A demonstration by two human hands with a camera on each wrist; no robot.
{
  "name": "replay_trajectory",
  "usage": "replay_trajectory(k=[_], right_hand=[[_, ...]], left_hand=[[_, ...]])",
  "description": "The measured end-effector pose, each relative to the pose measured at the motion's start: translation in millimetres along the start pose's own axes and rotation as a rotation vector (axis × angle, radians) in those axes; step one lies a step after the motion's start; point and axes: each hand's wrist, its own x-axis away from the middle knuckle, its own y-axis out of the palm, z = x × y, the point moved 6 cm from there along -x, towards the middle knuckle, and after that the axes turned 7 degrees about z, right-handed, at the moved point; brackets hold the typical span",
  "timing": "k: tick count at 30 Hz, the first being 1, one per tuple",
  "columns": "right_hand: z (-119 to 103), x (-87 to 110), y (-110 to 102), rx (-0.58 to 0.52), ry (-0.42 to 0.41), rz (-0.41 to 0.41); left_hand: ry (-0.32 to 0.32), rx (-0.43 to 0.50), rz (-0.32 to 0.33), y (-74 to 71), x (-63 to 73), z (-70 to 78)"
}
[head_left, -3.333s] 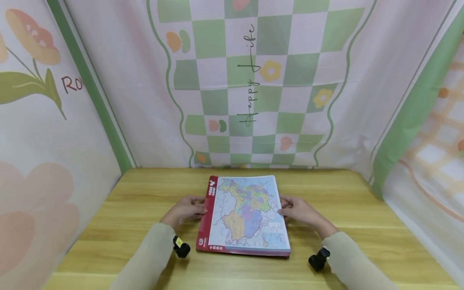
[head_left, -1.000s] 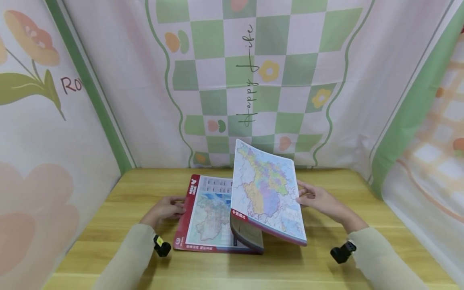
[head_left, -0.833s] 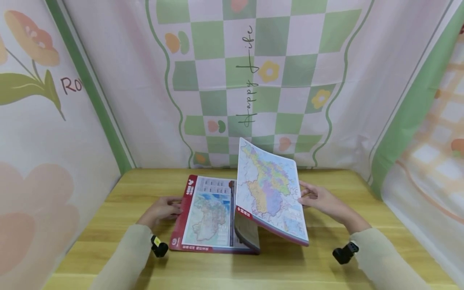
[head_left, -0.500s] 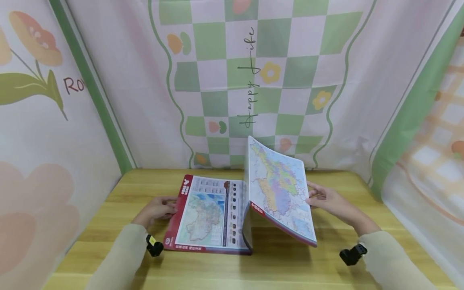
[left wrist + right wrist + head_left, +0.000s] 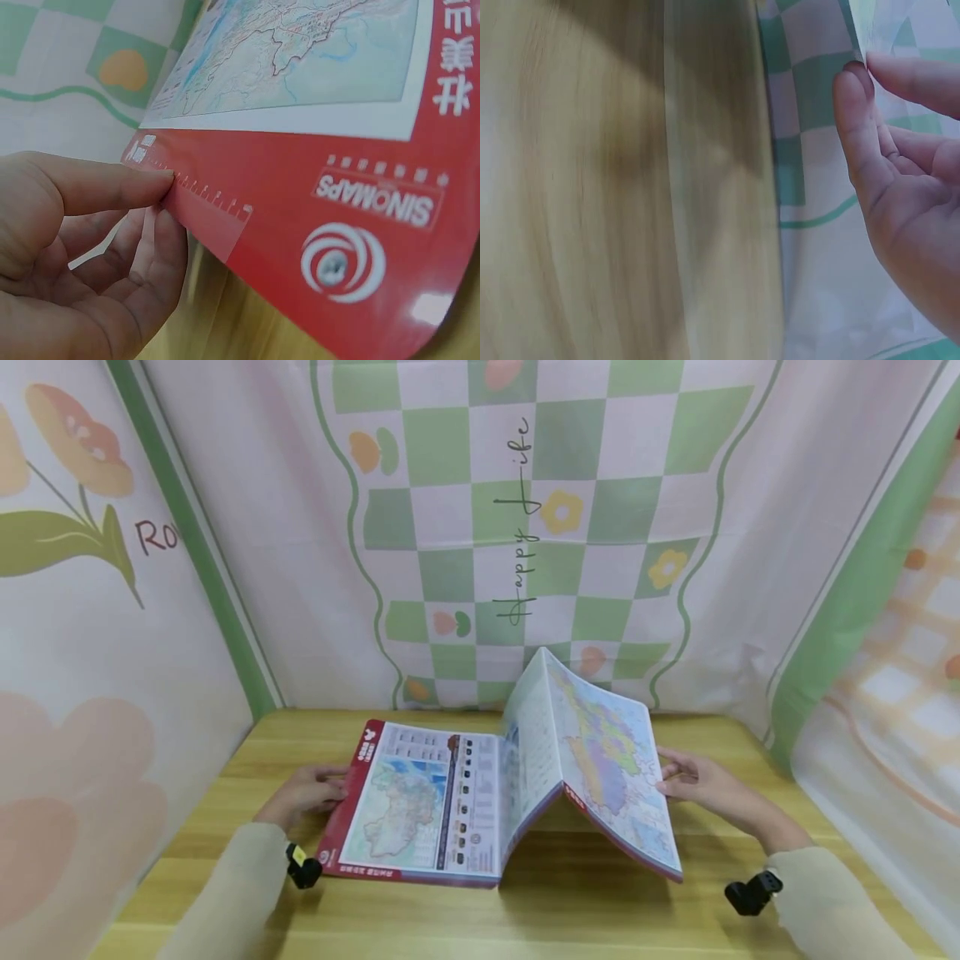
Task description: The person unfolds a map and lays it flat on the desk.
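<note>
A folding map (image 5: 405, 810) with a red border stands partly unfolded, its left panel low over the table and its right panels rising to a peaked fold. My left hand (image 5: 306, 793) pinches the red left edge between thumb and fingers; in the left wrist view the hand (image 5: 97, 240) grips beside a printed ruler and the word SINOMAPS. On the other side my right hand (image 5: 693, 783) pinches the right edge of the raised panel (image 5: 611, 752), which carries a coloured map. The right wrist view shows the fingertips (image 5: 855, 90) closed on that thin edge.
A wooden table (image 5: 585, 918) lies beneath. Behind it hangs a green and white checked curtain (image 5: 442, 443), with more printed cloth at both sides. Each wrist wears a small black camera (image 5: 752, 893) over a light sleeve (image 5: 832, 893).
From a folded stack, the map has been pulled apart. My left hand has moved left and my right hand right, so the panels between them spread and a peaked fold shows.
</note>
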Motion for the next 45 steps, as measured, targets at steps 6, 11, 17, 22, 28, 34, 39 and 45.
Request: replay_trajectory(k=[6, 11, 17, 22, 28, 34, 39, 45], right_hand=[[11.2, 8.4, -11.4, 0.079, 0.027, 0.001], [24.9, 13.7, -18.9, 0.063, 0.051, -0.021], [45.1, 18.8, -26.1, 0.015, 0.094, -0.039], [57.6, 24.2, -33.1, 0.05, 0.128, -0.024], [64.0, 27.9, -37.7, 0.069, 0.133, 0.004], [71.2, 29.9, -42.4, 0.107, 0.132, 0.043], [75.2, 30.6, -45.2, 0.13, 0.137, 0.072], [82.5, 30.5, -50.7, 0.213, 0.176, 0.109]], left_hand=[[-0.021, 0.001, 0.03, -11.5, -0.4, -5.9], [-0.024, 0.02, 0.038, -19.2, -3.6, -11.9], [-0.031, 0.022, 0.073, -30.1, -5.4, -18.7], [-0.045, 0.012, 0.104, -39.2, -7.2, -23.2], [-0.094, 0.002, 0.139, -48.3, -8.3, -30.5], [-0.085, 0.005, 0.151, -54.1, -6.9, -33.3], [-0.116, 0.03, 0.184, -58.9, -7.5, -36.1], [-0.119, 0.033, 0.23, -65.5, -9.6, -39.5]])
